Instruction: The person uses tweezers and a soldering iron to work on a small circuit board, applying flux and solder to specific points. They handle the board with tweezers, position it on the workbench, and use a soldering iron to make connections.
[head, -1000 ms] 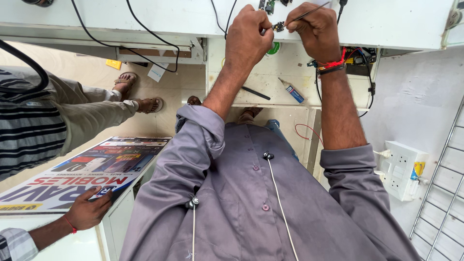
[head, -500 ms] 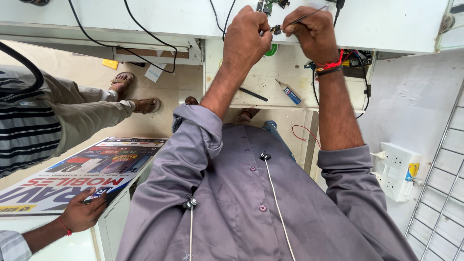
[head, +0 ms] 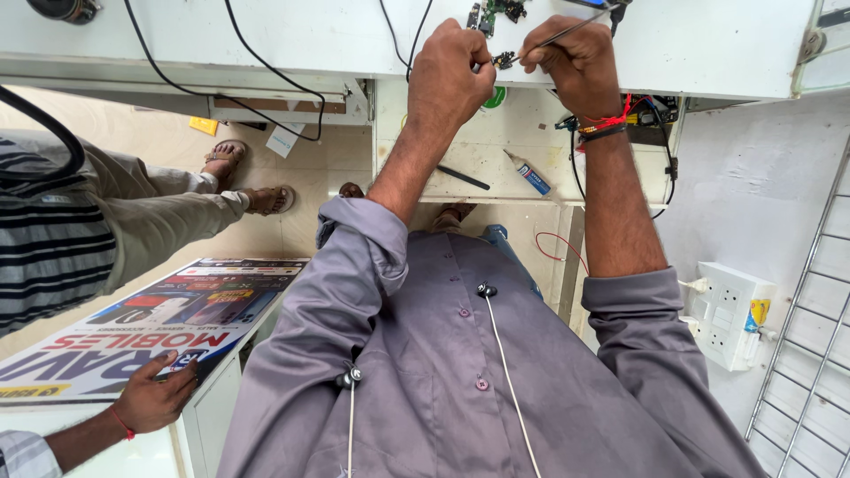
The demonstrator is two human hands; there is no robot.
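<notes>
Left hand [head: 450,66]: fingers pinched on a small dark component [head: 505,60] at the white bench [head: 708,44] edge
Right hand [head: 574,60]: fingers closed around thin tweezers [head: 567,34]; tip touches the component
Shelf below: glue tube [head: 529,173]

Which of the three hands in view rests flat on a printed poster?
The other person's hand at lower left, red thread at its wrist, lies on the printed poster; the wearer's two hands are raised at the white bench.

Left hand [head: 450,73] and right hand [head: 575,62] side by side at the bench [head: 726,44] edge, small part [head: 505,60] between them. Glue tube [head: 529,173] on shelf below. Socket block [head: 730,314] right.
</notes>
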